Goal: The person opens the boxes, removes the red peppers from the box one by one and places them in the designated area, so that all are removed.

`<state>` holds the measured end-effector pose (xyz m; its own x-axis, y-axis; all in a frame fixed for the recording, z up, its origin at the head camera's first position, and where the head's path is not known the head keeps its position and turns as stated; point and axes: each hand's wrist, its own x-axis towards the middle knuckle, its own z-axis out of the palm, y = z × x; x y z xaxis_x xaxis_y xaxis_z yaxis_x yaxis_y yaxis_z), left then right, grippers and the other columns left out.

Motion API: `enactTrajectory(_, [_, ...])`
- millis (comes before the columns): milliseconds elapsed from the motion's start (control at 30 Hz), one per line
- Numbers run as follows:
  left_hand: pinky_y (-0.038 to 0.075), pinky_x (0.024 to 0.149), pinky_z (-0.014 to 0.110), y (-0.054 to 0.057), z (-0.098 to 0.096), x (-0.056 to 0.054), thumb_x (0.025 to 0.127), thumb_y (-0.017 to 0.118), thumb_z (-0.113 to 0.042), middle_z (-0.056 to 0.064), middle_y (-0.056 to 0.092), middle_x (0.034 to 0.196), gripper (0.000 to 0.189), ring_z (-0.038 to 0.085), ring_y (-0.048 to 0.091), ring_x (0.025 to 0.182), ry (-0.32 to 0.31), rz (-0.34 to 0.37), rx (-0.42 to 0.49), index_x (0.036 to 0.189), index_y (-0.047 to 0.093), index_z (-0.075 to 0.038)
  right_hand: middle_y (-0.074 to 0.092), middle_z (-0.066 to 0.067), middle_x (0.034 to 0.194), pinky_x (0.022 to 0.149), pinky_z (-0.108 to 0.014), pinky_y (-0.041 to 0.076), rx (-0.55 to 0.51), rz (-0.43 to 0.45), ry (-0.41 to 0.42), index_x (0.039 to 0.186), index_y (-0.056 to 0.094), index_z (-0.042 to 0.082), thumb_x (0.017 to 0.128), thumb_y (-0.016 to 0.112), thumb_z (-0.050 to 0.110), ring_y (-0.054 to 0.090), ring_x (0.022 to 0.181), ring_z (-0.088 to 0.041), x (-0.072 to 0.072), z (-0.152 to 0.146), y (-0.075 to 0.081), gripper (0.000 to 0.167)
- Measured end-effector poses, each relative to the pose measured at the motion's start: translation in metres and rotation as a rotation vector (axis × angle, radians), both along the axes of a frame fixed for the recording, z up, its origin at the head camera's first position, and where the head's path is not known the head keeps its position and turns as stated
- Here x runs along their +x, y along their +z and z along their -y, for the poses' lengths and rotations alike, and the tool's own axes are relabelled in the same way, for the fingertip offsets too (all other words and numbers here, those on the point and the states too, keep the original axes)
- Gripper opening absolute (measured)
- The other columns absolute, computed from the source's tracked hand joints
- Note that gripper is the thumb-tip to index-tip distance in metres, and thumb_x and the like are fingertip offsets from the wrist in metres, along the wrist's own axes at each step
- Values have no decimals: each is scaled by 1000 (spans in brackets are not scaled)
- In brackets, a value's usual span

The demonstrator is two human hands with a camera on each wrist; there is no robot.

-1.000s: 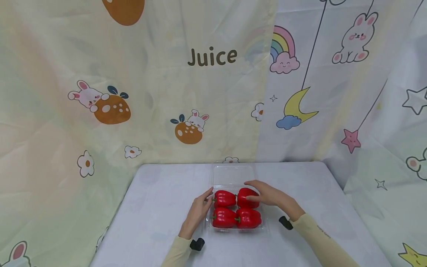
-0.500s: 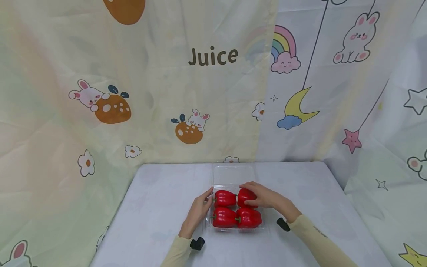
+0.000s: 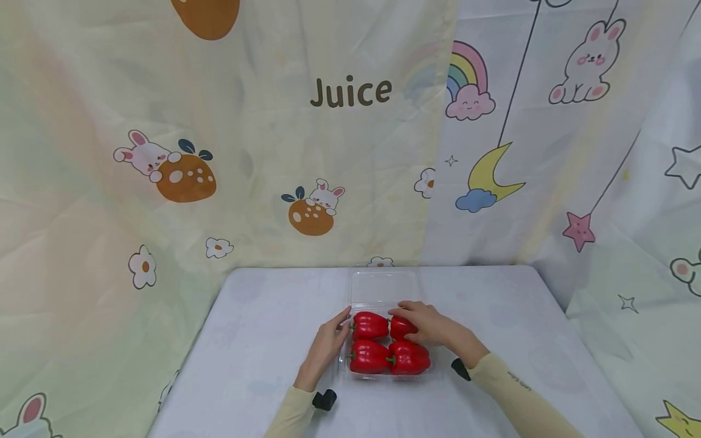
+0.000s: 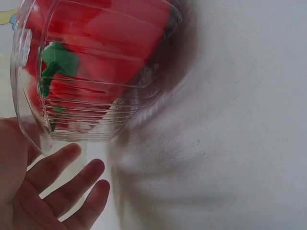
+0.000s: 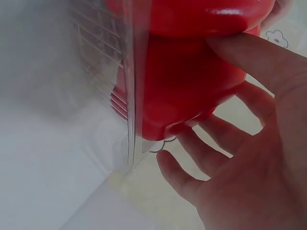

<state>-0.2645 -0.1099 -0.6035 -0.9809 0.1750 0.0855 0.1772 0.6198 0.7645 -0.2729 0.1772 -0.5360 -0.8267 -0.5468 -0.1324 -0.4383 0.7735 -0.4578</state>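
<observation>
Several red bell peppers with green stems fill a clear plastic clamshell container [image 3: 386, 376], whose lid [image 3: 383, 287] lies open toward the back. At the far right of the group, my right hand [image 3: 429, 323] grips one red bell pepper [image 3: 401, 329] and partly covers it. The right wrist view shows the thumb on one side of that pepper and fingertips along its other side. My left hand [image 3: 327, 342] stays at the container's left edge with fingers fairly straight. In the left wrist view, three fingers [image 4: 64, 163] spread out beside the ribbed clear wall.
A white cloth covers the table [image 3: 274, 340]. Patterned fabric [image 3: 350, 146] hangs behind and at both sides. The other peppers, such as the front right one [image 3: 409, 359], sit close against the gripped one.
My right hand has moved left and closed in around the far right pepper, covering more of it. The left hand and the container have stayed put.
</observation>
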Motion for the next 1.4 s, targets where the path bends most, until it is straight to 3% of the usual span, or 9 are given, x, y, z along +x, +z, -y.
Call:
enactTrajectory(300, [58, 74, 20, -2, 0, -1, 104, 55, -30, 5, 65, 137, 46, 17, 69, 103, 6, 7, -2, 150, 49, -24, 46, -16, 149, 106, -64, 44, 32, -11, 39, 144, 54, 18, 76, 85, 11, 40, 138, -37, 4, 2, 7, 75])
enactTrajectory(600, [60, 79, 24, -2, 0, -1, 104, 54, -32, 5, 65, 138, 47, 17, 70, 104, 7, -2, -9, 150, 49, -24, 44, -16, 151, 108, -66, 42, 29, 6, 39, 146, 52, 18, 76, 84, 8, 39, 139, -37, 5, 1, 10, 78])
enactTrajectory(1133, [55, 67, 17, -3, -1, -1, 104, 56, -28, 6, 66, 136, 47, 16, 70, 99, 10, -7, -9, 150, 50, -22, 50, -15, 143, 106, -68, 42, 5, -18, 90, 143, 54, 14, 78, 82, 7, 41, 136, -38, 0, -1, 11, 71])
enactTrajectory(1400, [56, 69, 20, -3, -1, -1, 105, 54, -28, 8, 66, 135, 46, 17, 71, 101, 1, -18, -10, 150, 50, -20, 50, -13, 143, 105, -63, 44, 16, -7, 94, 143, 54, 17, 78, 81, 8, 42, 135, -35, -5, -3, 7, 70])
